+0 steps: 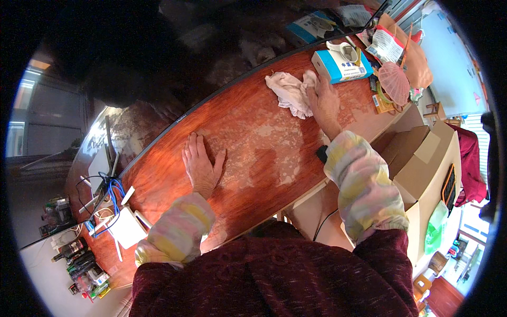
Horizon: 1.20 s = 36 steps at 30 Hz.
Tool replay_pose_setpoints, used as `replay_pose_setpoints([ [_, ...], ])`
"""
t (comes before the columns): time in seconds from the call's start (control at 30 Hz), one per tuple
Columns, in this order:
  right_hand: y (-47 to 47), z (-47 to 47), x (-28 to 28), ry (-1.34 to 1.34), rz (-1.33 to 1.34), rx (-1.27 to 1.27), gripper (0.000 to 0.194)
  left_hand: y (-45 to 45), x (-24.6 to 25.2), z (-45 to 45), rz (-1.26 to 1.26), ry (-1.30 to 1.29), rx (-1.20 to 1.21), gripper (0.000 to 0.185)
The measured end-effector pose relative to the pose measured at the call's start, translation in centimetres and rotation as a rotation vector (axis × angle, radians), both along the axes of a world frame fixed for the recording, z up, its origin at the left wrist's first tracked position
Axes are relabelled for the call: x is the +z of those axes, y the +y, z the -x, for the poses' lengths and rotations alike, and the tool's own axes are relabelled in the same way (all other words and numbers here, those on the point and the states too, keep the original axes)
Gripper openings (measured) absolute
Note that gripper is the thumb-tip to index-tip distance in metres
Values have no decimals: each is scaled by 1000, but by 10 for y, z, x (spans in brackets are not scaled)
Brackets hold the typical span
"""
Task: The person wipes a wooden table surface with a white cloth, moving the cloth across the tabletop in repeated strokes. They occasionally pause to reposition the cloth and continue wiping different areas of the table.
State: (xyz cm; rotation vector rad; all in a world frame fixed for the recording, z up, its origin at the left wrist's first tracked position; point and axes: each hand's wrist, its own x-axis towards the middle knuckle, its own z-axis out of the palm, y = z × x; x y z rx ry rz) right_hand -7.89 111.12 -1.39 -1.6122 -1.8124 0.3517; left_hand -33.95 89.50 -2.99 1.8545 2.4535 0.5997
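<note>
My left hand [202, 165] lies palm down on the reddish-brown wooden cabinet top [237, 198], thumb spread and nothing held. Farther right, my right hand [324, 102] grips the edge of a crumpled pale pink cloth [289, 92], which rests on the wood. Some of the cloth is hidden under my fingers. Pale, blotchy patches that look wet or worn mark the surface between the hands. Just beyond my right hand stands a blue and white box [344, 65] bearing writing, with a white roll or strap on top.
A large television [158, 79] runs along the back edge. At left are a white router [127, 228] with antennas, blue cables [115, 194] and several bottles [79, 257]. A pink mesh cover [394, 81] and bags sit at far right. An open cardboard box [420, 166] stands beside the cabinet.
</note>
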Motion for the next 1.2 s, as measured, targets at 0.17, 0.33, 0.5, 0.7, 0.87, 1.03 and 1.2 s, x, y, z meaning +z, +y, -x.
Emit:
replay_pose_setpoints([
  [0.17,-15,-6,-3,-97,-101,104,48,0,1,-1,2,-26,2,64],
  [0.33,-12,38,-30,-332,-72,-53,66,1,1,0,-3,-2,1,66],
  [0.5,11,76,-34,-492,-36,-56,64,1,1,0,23,6,11,70],
  [0.7,-51,80,-21,-442,-269,394,38,2,2,-1,16,-9,4,70],
  [0.87,-72,45,-13,-485,-238,449,37,2,4,-1,7,3,-7,69],
  [1.03,-8,10,-5,-527,-133,117,29,0,3,0,24,-10,-2,70],
  [1.2,-13,53,-12,-498,31,97,35,-1,-2,0,59,18,7,71],
])
